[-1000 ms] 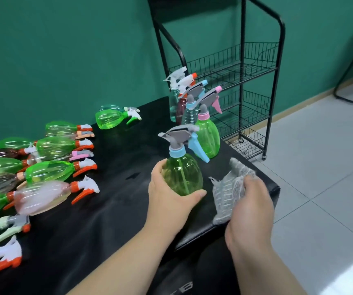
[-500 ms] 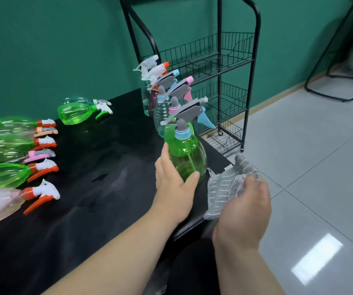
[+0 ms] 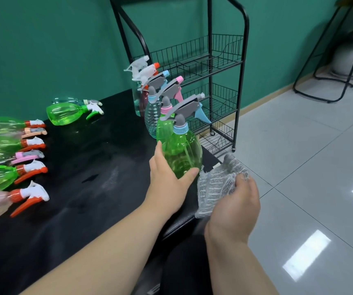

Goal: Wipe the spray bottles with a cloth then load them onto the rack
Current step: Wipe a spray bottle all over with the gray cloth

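Note:
My left hand (image 3: 167,184) grips the round body of a green spray bottle (image 3: 182,152) with a grey head and blue trigger, standing upright at the black table's right edge. Just to its right, my right hand (image 3: 235,203) holds a bunched grey-and-white cloth (image 3: 218,184) off the table edge, apart from the bottle. Several upright bottles (image 3: 156,96) stand in a row right behind the held one. The black wire rack (image 3: 224,64) stands on the floor beyond the table, with nothing visible on its shelves.
Several bottles lie on their sides along the black table's (image 3: 86,167) left part, among them a green one (image 3: 69,111) near the wall. Grey tiled floor (image 3: 309,167) spreads to the right. A black stool frame (image 3: 330,60) stands at the far right.
My left hand has moved the green bottle away from me to the end of the upright row. The view has swung right. The cloth hand stayed beside the bottle.

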